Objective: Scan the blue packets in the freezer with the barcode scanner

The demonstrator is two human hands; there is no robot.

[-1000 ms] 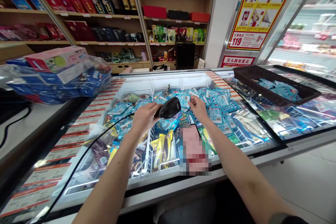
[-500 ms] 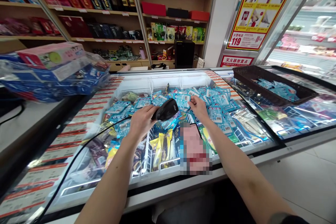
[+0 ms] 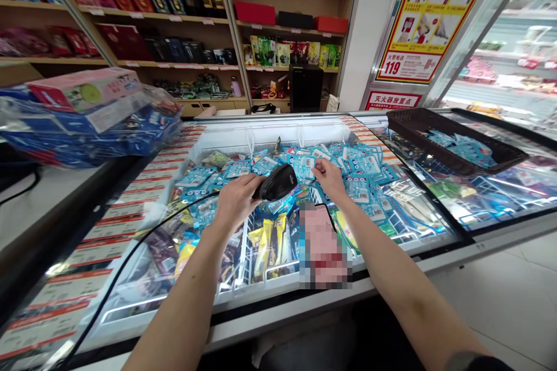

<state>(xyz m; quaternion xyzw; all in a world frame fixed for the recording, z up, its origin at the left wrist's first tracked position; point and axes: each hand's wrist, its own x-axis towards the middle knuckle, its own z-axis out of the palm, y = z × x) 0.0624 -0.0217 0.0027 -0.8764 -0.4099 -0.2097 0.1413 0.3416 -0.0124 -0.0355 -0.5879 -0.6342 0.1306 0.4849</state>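
Observation:
My left hand is wrapped round a black corded barcode scanner, its head pointing right over the freezer's glass top. Between the thumb and fingers of my right hand is the right edge of a blue packet, with its white barcode label facing up. The scanner head is just left of and below this packet, apart from it. Many similar blue packets lie spread on the glass around both hands. A blurred-out phone rests on the glass near the front edge, left of my right forearm.
The scanner's cable runs down the left side across price labels. A brown basket with blue packets stands at the right. Plastic-wrapped boxes are at the left. Behind the chest freezer are stocked shelves.
Almost nothing differs. The scanner and my left hand have shifted very slightly to the right; my right hand keeps its pinch on the blue packet.

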